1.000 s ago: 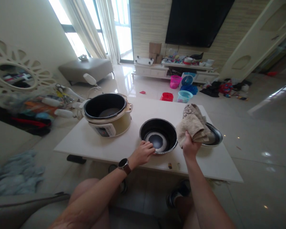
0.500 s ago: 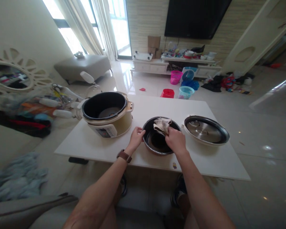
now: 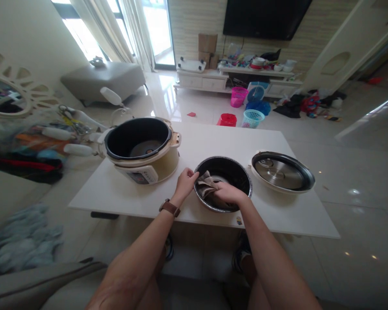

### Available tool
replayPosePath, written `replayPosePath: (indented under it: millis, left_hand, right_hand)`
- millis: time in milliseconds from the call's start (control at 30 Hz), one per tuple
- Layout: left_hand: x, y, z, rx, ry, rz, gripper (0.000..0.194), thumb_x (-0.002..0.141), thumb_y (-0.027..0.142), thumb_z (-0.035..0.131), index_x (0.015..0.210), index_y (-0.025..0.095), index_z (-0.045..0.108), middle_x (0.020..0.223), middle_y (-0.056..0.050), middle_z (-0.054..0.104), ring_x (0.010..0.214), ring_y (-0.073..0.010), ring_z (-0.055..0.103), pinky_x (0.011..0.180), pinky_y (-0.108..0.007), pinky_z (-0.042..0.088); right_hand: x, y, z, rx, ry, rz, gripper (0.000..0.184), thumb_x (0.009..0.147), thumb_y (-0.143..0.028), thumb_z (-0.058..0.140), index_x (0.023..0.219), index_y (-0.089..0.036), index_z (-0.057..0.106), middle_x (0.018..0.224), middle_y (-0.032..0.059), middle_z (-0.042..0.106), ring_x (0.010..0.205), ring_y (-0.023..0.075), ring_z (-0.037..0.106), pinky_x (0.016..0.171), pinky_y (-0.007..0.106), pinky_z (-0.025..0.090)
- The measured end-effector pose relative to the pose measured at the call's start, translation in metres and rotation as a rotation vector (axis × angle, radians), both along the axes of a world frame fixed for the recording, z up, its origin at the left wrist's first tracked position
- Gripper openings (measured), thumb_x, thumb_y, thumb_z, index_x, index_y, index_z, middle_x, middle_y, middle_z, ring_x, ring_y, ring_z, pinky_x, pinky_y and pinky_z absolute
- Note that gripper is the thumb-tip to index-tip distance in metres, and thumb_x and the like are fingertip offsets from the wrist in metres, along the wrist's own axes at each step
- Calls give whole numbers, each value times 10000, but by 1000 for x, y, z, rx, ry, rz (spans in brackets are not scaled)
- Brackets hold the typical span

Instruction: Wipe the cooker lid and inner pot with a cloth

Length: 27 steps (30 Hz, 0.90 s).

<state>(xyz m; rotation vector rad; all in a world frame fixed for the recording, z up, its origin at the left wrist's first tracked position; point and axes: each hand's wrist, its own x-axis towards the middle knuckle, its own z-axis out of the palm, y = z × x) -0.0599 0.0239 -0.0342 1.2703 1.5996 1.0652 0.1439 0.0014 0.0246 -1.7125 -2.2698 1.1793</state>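
A dark, round inner pot (image 3: pixel 236 168) stands on the white table (image 3: pixel 200 142) in front of me. My left hand (image 3: pixel 185 184) grips its left rim, thumb at the edge. Inside the pot, my right hand (image 3: pixel 228 193) is closed on a greyish cloth (image 3: pixel 206 184), which lies against the inner left wall; some fingertips are hidden. To the left is the cream and gold pressure cooker body (image 3: pixel 164 165), uncovered, with a black interior. Its lid (image 3: pixel 280 173) lies upside down to the right, metal underside upward.
Beyond the table's far edge stand a red bucket (image 3: pixel 227 120) and a light-blue basket (image 3: pixel 252 118) on the floor. A rack with white arms (image 3: pixel 79 150) is close behind the cooker's left side. A small sticker (image 3: pixel 239 220) marks the table's front edge.
My right hand has moved the cloth from the pot's far side down and left to the inner left wall. My left hand still holds the rim; the view has shifted slightly.
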Motion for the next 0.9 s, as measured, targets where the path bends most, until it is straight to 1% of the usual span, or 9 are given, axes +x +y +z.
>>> replayPosePath:
  millis: [100, 200, 267, 367, 433, 600, 700, 767, 900]
  left_hand:
    - [3, 3, -2, -3, -14, 8, 191, 841, 358, 703, 905, 196, 626, 824, -30, 667, 768, -188, 633, 705, -305, 489]
    - [7, 3, -2, 5, -110, -74, 203, 907, 312, 604, 1056, 187, 662, 984, -69, 723, 886, -206, 673, 813, -330, 520]
    - [10, 1, -2, 41, -149, -143, 246, 929, 275, 539, 1115, 185, 674, 1091, -85, 741, 983, -214, 683, 897, -341, 523]
    - [14, -4, -3, 105, -165, -162, 345, 903, 215, 514, 1213, 186, 665, 1263, -95, 726, 1167, -221, 658, 1051, -349, 484]
    - [15, -8, -5, 90, -168, -137, 439, 874, 189, 519, 1298, 194, 632, 1304, -92, 713, 1196, -222, 653, 1077, -354, 474]
    - [14, -5, -10, -69, -151, -76, 521, 764, 166, 571, 1280, 196, 632, 1103, -74, 717, 952, -221, 679, 850, -335, 535]
    - [15, 1, -12, -105, -134, -37, 468, 741, 190, 610, 1207, 179, 653, 1014, -72, 698, 869, -226, 659, 773, -337, 524]
    - [16, 3, -13, -67, -125, -45, 425, 744, 178, 588, 1160, 181, 671, 998, -65, 702, 876, -224, 653, 805, -344, 521]
    - [20, 2, -11, 73, -113, -92, 347, 758, 145, 521, 1051, 188, 701, 1061, -64, 735, 1029, -233, 653, 981, -370, 496]
  right_hand:
    - [13, 3, 11, 39, 110, -118, 341, 929, -291, 562, 1142, -185, 805, 1210, 94, 804, 1120, 282, 730, 953, 299, 535]
    - [20, 1, 24, 162, -64, -259, 382, 932, -278, 552, 1234, -203, 772, 1270, 122, 780, 1164, 313, 718, 1016, 346, 508]
    - [19, -3, 31, 211, -251, -278, 399, 929, -263, 537, 1262, -221, 753, 1251, 145, 777, 1144, 341, 725, 1020, 398, 507]
    - [13, -11, 35, 212, -453, -202, 457, 910, -202, 506, 1310, -248, 721, 1196, 165, 779, 1101, 359, 742, 968, 436, 525]
    - [10, -15, 33, 154, -494, -124, 489, 895, -168, 502, 1329, -259, 708, 1207, 162, 775, 1111, 347, 744, 943, 418, 532]
    - [5, -20, 13, -11, -509, 37, 447, 896, -159, 499, 1269, -202, 741, 1290, 183, 755, 1208, 347, 714, 950, 407, 541]
    - [4, -18, 3, -78, -484, 80, 468, 886, -168, 519, 1303, -183, 730, 1340, 195, 736, 1218, 347, 713, 968, 410, 546]
    - [4, -16, -1, -123, -391, 95, 439, 876, -176, 534, 1256, -179, 755, 1341, 187, 738, 1202, 336, 717, 960, 388, 551]
    - [8, -12, -4, -206, 18, 121, 327, 857, -223, 585, 1098, -181, 800, 1235, 123, 791, 1133, 298, 722, 965, 343, 545]
